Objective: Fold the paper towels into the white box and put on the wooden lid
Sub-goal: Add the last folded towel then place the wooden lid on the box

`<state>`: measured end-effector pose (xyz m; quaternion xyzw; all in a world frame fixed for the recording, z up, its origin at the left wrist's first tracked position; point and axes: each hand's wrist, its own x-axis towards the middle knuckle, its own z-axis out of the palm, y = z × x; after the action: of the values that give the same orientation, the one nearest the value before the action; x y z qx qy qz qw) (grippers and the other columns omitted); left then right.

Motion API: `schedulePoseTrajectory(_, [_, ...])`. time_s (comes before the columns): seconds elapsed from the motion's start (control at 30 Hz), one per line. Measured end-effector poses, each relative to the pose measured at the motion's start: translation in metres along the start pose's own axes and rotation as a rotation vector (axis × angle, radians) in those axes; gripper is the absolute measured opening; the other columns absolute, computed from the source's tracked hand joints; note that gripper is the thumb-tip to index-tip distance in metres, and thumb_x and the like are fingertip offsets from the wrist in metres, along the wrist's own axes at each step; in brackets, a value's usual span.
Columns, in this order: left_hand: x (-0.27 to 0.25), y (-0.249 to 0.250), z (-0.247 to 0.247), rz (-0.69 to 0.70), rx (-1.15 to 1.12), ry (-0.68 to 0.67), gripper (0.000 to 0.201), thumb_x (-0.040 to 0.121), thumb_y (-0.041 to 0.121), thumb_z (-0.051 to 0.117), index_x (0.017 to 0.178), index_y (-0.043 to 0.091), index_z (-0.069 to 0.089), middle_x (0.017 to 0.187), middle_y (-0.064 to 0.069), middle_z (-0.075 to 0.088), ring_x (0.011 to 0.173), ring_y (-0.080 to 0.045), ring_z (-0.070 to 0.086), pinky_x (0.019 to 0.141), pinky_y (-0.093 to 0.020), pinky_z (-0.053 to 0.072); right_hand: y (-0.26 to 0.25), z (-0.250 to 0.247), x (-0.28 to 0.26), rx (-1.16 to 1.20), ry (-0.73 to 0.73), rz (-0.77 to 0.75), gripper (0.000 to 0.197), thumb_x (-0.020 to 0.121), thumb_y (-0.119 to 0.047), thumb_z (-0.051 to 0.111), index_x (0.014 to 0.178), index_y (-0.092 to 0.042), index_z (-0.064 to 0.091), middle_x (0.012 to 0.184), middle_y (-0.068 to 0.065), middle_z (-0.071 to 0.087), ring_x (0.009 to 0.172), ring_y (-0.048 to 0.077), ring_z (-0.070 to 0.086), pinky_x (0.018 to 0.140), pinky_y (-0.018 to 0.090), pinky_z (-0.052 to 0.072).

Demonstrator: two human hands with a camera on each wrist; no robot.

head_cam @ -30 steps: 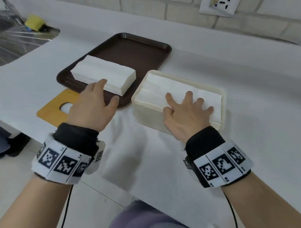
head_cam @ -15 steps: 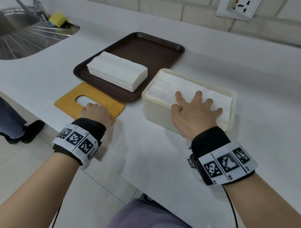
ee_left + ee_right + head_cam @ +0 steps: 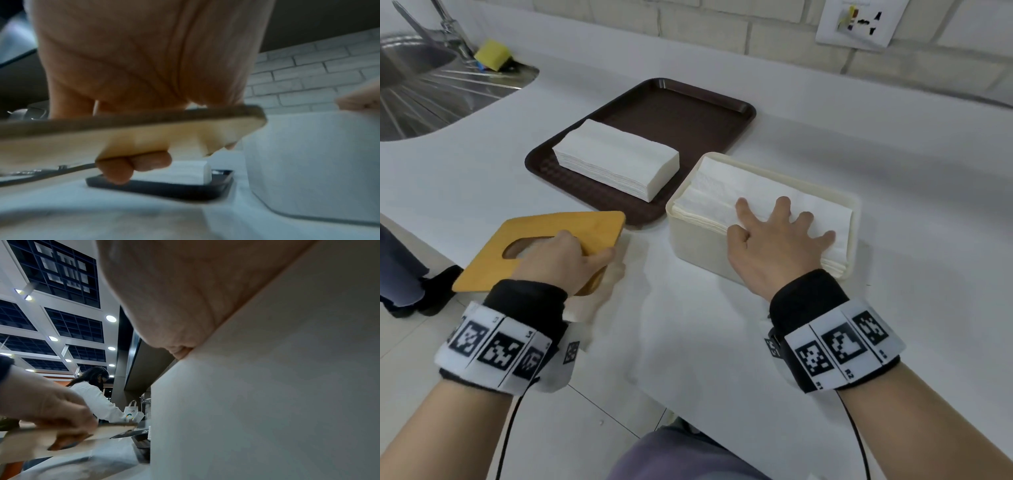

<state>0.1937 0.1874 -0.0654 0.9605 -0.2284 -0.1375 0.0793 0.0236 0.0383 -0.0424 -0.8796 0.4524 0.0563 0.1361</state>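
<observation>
The white box (image 3: 698, 246) stands on the counter, filled to the rim with folded paper towels (image 3: 743, 192). My right hand (image 3: 774, 236) lies flat on those towels, fingers spread, pressing them down. My left hand (image 3: 561, 260) grips the wooden lid (image 3: 544, 233), thumb on top and fingers underneath, and holds it tilted above the counter's near edge, left of the box. The lid has an oval slot. In the left wrist view the lid (image 3: 123, 138) is pinched with fingers (image 3: 131, 164) curled under it, and the box (image 3: 308, 162) is to the right.
A brown tray (image 3: 688, 106) behind the lid holds a second stack of paper towels (image 3: 616, 157). A steel sink (image 3: 421, 85) with a yellow sponge (image 3: 493, 53) is at the far left. A wall socket (image 3: 859, 22) sits on the brick wall. A person's shoe (image 3: 431, 291) stands on the floor.
My left hand went from the tray's towel stack down to the wooden lid, took hold of it and lifted it off the counter toward the box. My right hand stayed pressing the towels.
</observation>
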Motion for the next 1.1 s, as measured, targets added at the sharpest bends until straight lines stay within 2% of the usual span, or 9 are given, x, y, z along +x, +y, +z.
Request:
schedulePoseTrajectory(0.13, [-0.033, 0.020, -0.027, 0.117, -0.146, 0.140, 0.058, 0.080, 0.062, 0.048, 0.067, 0.007, 0.037, 0.058, -0.009, 0.044, 0.056, -0.024, 0.042, 0.053, -0.035, 0.029, 0.003, -0.001, -0.002, 0.000, -0.010, 0.002, 0.051, 0.093, -0.036, 0.017, 0.144, -0.036, 0.014, 0.138, 0.014, 0.022, 0.128, 0.044, 0.021, 0.105, 0.068, 0.012])
schedulePoseTrajectory(0.43, [-0.058, 0.140, -0.037, 0.647, -0.170, 0.249, 0.046, 0.092, 0.052, 0.035, 0.097, 0.008, 0.044, 0.083, -0.008, 0.052, 0.088, -0.031, 0.053, 0.078, -0.039, 0.038, 0.024, -0.024, -0.013, 0.312, -0.012, -0.001, 0.041, 0.098, -0.018, 0.023, 0.139, -0.020, 0.018, 0.125, 0.021, 0.042, 0.121, 0.038, 0.031, 0.103, 0.052, 0.030])
schedulePoseTrajectory(0.5, [-0.056, 0.159, -0.034, 0.712, -0.135, 0.242, 0.046, 0.095, 0.050, 0.032, 0.104, 0.006, 0.046, 0.085, -0.008, 0.052, 0.090, -0.030, 0.054, 0.079, -0.038, 0.039, 0.030, -0.033, -0.016, 0.559, -0.013, 0.036, 0.045, 0.102, -0.034, 0.013, 0.139, -0.012, 0.028, 0.124, 0.025, 0.048, 0.117, 0.039, 0.042, 0.099, 0.046, 0.036])
schedulePoseTrajectory(0.57, [-0.052, 0.171, -0.032, 0.748, -0.138, 0.194, 0.046, 0.096, 0.047, 0.031, 0.106, 0.005, 0.047, 0.087, -0.010, 0.055, 0.089, -0.031, 0.055, 0.079, -0.039, 0.040, 0.034, -0.037, -0.016, 0.870, -0.015, 0.121, 0.064, 0.095, -0.052, -0.001, 0.120, -0.027, 0.052, 0.120, 0.015, 0.054, 0.109, 0.030, 0.050, 0.093, 0.037, 0.038])
schedulePoseTrajectory(0.67, [-0.047, 0.180, -0.023, 0.812, -0.068, 0.171, 0.044, 0.098, 0.043, 0.031, 0.104, 0.004, 0.048, 0.097, -0.015, 0.060, 0.092, -0.032, 0.055, 0.079, -0.037, 0.037, 0.043, -0.040, -0.011, 1.097, 0.103, 0.224, 0.065, 0.092, -0.061, 0.008, 0.112, -0.024, 0.058, 0.108, 0.002, 0.062, 0.101, 0.016, 0.056, 0.090, 0.028, 0.041])
schedulePoseTrajectory(0.73, [-0.047, 0.184, -0.014, 0.823, -0.033, 0.137, 0.043, 0.098, 0.042, 0.030, 0.105, 0.003, 0.048, 0.101, -0.016, 0.060, 0.095, -0.032, 0.055, 0.073, -0.034, 0.032, 0.047, -0.042, -0.007, 1.023, 0.182, 0.229, 0.043, 0.095, -0.051, 0.029, 0.100, -0.015, 0.052, 0.086, -0.004, 0.057, 0.079, 0.008, 0.054, 0.068, 0.010, 0.041])
schedulePoseTrajectory(0.83, [-0.047, 0.189, 0.000, 0.813, 0.024, 0.073, 0.043, 0.099, 0.040, 0.028, 0.106, 0.003, 0.047, 0.105, -0.015, 0.059, 0.096, -0.032, 0.054, 0.072, -0.031, 0.028, 0.051, -0.039, -0.001, 0.908, 0.231, 0.222, 0.019, 0.095, -0.030, 0.044, 0.096, -0.011, 0.045, 0.073, -0.004, 0.047, 0.059, 0.006, 0.044, 0.042, 0.005, 0.035])
schedulePoseTrajectory(0.97, [-0.046, 0.189, 0.008, 0.799, 0.042, -0.011, 0.040, 0.099, 0.037, 0.029, 0.117, 0.006, 0.047, 0.118, -0.012, 0.054, 0.110, -0.028, 0.047, 0.085, -0.033, 0.032, 0.053, -0.034, 0.002, 0.824, 0.249, 0.217, 0.027, 0.095, -0.014, 0.042, 0.122, -0.006, 0.039, 0.092, 0.006, 0.053, 0.060, 0.005, 0.043, 0.042, 0.002, 0.035])
schedulePoseTrajectory(1.1, [-0.038, 0.165, -0.018, 0.839, -0.062, -0.122, 0.065, 0.081, 0.061, 0.051, 0.132, 0.022, 0.041, 0.130, -0.002, 0.042, 0.124, -0.021, 0.032, 0.103, -0.033, 0.025, 0.054, -0.034, 0.000, 0.772, 0.238, 0.224, 0.036, 0.096, -0.007, 0.037, 0.131, -0.002, 0.030, 0.073, -0.001, 0.041, 0.058, 0.005, 0.039, 0.040, 0.003, 0.034])
